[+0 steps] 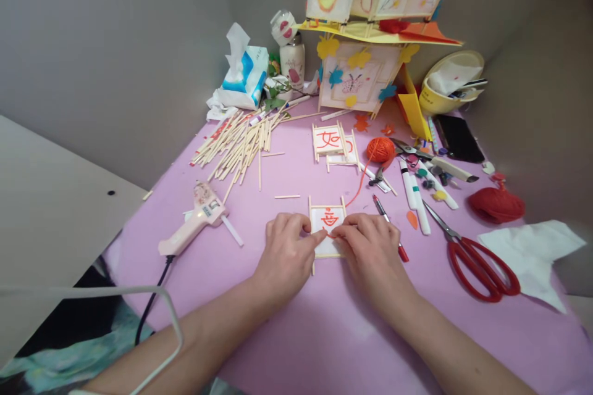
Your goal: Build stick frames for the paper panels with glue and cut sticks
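— Any writing on the small white paper panel framed in pale wooden sticks [327, 222]?

— A red character, not legible to me. Two like panels [334, 145] farther back carry red strokes as well (one resembles 如).

— Where does it lie?

— Flat on the purple table [296, 333], mid-front, its side sticks pointing away from the person.

— And the hands?

— The left hand [287, 256] presses a fingertip on the panel's lower edge; the right hand [370, 247] pinches orange yarn [359, 188] there, which trails to an orange ball [380, 149].

Bare forearms, left grip [283, 253], right grip [370, 253], no sleeves
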